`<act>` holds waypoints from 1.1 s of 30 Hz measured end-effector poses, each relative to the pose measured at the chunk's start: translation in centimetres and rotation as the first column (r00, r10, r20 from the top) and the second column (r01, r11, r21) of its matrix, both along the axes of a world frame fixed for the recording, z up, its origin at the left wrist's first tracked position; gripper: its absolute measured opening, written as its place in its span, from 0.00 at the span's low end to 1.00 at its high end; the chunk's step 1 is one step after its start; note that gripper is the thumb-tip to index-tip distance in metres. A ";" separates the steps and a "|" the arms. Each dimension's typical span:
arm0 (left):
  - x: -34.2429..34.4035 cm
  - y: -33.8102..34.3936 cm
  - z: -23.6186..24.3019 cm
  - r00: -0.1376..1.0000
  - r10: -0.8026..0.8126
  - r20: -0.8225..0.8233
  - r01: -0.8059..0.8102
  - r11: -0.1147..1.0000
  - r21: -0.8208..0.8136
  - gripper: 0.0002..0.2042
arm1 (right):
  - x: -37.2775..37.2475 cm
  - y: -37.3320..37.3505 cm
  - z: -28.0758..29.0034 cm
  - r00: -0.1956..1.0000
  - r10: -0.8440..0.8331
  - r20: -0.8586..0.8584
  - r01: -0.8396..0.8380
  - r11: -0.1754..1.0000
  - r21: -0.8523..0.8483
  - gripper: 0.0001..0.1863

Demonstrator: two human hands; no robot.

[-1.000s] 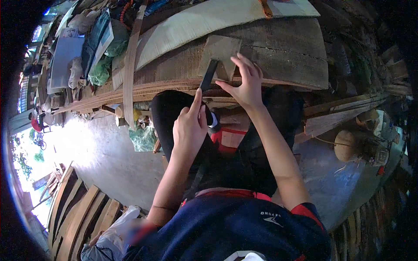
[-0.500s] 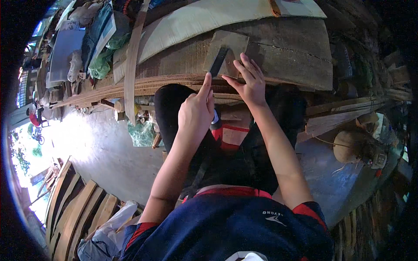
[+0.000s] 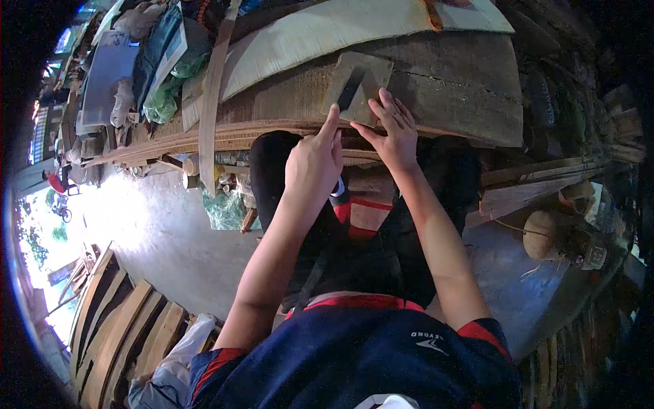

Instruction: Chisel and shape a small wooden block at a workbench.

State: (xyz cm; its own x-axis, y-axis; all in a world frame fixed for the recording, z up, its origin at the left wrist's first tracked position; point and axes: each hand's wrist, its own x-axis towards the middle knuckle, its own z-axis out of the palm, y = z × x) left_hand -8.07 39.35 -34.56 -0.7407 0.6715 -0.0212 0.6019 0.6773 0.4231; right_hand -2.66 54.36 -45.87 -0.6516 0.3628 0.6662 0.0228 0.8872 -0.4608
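A small square wooden piece (image 3: 373,70) lies on a worn wooden bench (image 3: 463,88) in front of me. A dark flat strip (image 3: 351,89) rests slantwise on that piece. My right hand (image 3: 392,129) lies with spread fingers on the piece's near edge. My left hand (image 3: 313,160) is curled, its index finger stretched up to the bench edge just left of the strip. A small blue and white object (image 3: 338,187) shows under its palm; what it is cannot be made out.
A long narrow plank (image 3: 211,88) leans across the bench's left part, with a pale curved sheet (image 3: 327,31) behind it. Plastic bags (image 3: 163,75) sit at far left. Wooden slats (image 3: 116,327) lie on the concrete floor at lower left, and a round brown object (image 3: 541,235) is at right.
Both hands have moved up toward the bench edge. The dark strip, earlier hanging over the bench's near edge, now lies further up on the small wooden piece.
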 end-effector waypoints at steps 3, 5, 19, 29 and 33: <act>1.5 -2.0 0.4 0.998 0.012 0.056 -0.011 1.000 -0.024 0.22 | 0.2 0.3 0.3 0.999 -0.023 -0.033 0.023 1.000 0.001 0.27; 2.5 -3.0 1.0 0.988 0.060 0.142 -0.050 0.996 -0.070 0.22 | 0.2 0.3 0.2 0.999 -0.028 -0.019 0.028 1.000 -0.006 0.27; 2.2 -2.3 -0.4 1.000 0.002 0.003 -0.002 1.000 -0.008 0.23 | 0.2 0.2 0.5 1.000 -0.022 -0.011 0.022 0.999 -0.039 0.26; -0.3 0.8 -0.4 1.000 -0.001 -0.020 0.002 1.000 0.019 0.22 | 0.0 -0.2 0.9 0.999 -0.030 -0.016 0.030 0.999 -0.033 0.25; 2.0 -2.0 -0.1 1.000 0.015 0.022 -0.014 0.998 -0.065 0.23 | 0.0 0.0 0.7 0.999 -0.047 -0.014 0.046 0.999 -0.014 0.25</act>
